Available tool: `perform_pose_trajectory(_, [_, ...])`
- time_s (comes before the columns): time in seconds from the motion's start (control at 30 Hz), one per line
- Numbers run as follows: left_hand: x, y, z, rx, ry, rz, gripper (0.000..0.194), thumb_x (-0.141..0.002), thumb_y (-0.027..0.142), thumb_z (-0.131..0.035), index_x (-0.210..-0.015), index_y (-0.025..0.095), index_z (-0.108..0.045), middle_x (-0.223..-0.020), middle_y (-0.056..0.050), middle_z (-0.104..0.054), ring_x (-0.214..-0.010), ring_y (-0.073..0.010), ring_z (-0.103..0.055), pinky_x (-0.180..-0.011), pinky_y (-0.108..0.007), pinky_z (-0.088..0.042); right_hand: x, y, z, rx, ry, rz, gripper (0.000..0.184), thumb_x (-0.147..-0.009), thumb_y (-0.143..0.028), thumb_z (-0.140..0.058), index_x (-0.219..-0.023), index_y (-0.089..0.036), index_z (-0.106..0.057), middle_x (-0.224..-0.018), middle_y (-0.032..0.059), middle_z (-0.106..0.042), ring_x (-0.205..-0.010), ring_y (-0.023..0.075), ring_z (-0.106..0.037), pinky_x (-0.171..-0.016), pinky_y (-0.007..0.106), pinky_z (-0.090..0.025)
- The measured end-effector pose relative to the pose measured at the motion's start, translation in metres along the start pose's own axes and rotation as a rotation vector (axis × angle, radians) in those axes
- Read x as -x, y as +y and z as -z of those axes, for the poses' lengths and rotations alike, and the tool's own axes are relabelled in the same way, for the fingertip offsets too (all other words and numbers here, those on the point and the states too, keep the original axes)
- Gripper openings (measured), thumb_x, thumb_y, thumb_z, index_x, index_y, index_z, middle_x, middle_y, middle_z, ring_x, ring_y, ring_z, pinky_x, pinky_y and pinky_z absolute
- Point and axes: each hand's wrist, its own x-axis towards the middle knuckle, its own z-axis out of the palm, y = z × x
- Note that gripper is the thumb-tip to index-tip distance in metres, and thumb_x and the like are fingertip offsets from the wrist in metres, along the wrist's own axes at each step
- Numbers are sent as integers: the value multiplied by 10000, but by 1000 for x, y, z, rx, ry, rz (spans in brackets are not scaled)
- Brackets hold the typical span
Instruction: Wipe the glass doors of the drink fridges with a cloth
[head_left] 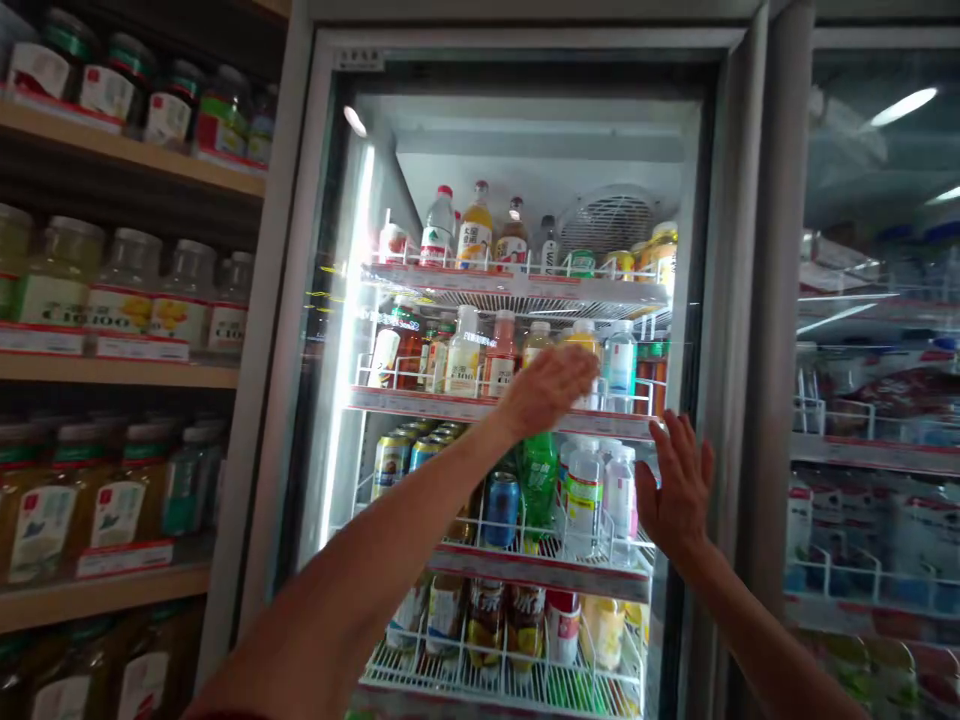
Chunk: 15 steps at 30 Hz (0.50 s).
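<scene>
My left hand [551, 385] reaches up and across in front of the glass door [540, 125] of a drinks fridge, its fingers stretched to the right and slightly blurred. Behind it are the bottles of the second shelf, among them a pinkish-orange bottle [500, 355] and a clear bottle [619, 365]. Near the right side of the door, my right hand [679, 485] is raised with fingers extended and apart. Neither hand holds anything. Whether they touch the glass, I cannot tell.
Inside the fridge, wire-fronted shelves carry bottles, a blue can [501, 508] and a green bottle [538, 480]. Wooden shelves [127, 150] with rows of jar-like bottles stand at left. A second fridge [874, 445] is at right, past the metal frame [772, 300].
</scene>
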Motion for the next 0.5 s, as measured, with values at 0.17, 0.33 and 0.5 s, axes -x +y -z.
perform_pose_trajectory(0.17, [-27, 5, -7, -32, 125, 280, 413, -920, 203, -299, -1301, 168, -453, -1378, -59, -465, -1333, -228, -331, -1109, -457, -274, -9, 16, 2, -24, 14, -26, 588, -880, -237, -419, -1432, -275, -220, -1465, 95, -336, -1360, 250, -290, -1088, 534, -223])
perform_pose_trajectory(0.33, [-40, 42, -12, 45, -48, -322, 394, -930, 216, -304, -1286, 209, -472, -1383, 8, -464, -1314, -177, -362, -1093, -373, -311, -25, 22, 2, -40, 73, 6, 590, -878, -232, -425, -1432, -272, -225, -1464, 93, -340, -1355, 253, -300, -1093, 523, -227])
perform_pose_trajectory(0.5, [-59, 8, -9, -45, 116, 377, 416, -919, 216, -312, -1293, 117, -464, -1385, -100, -451, -1330, -266, -332, -1069, -483, -315, -39, 25, 6, -89, 95, 11, 580, -883, -228, -409, -1432, -268, -227, -1463, 96, -341, -1354, 257, -302, -1090, 529, -236])
